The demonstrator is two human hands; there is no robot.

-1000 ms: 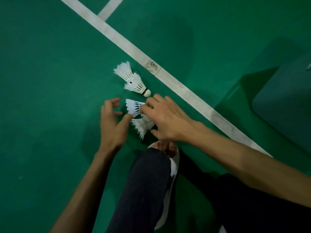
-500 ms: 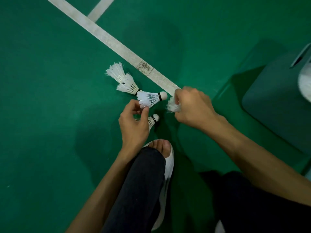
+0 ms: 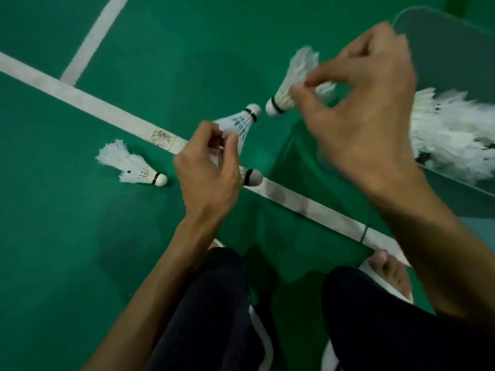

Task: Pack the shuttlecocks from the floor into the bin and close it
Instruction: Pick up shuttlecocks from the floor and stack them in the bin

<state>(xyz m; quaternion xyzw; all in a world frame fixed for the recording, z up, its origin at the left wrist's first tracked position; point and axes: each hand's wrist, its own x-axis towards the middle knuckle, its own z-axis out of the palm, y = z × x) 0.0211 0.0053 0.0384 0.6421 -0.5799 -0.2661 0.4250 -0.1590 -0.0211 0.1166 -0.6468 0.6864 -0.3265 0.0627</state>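
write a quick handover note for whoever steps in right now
Left hand pinches the first shuttlecock; a second cork pokes out beneath it.
Right hand pinches the third shuttlecock near the open bin.
Done: a heap of shuttlecocks lies in the bin.
Left: drop these in, fetch the floor shuttlecock, close the bin.

matt green floor [image 3: 80, 250], feathered shuttlecock [image 3: 131, 168], translucent plastic bin [image 3: 442, 36].

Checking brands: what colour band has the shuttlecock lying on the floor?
Black, on the floor shuttlecock; head view shows it best.
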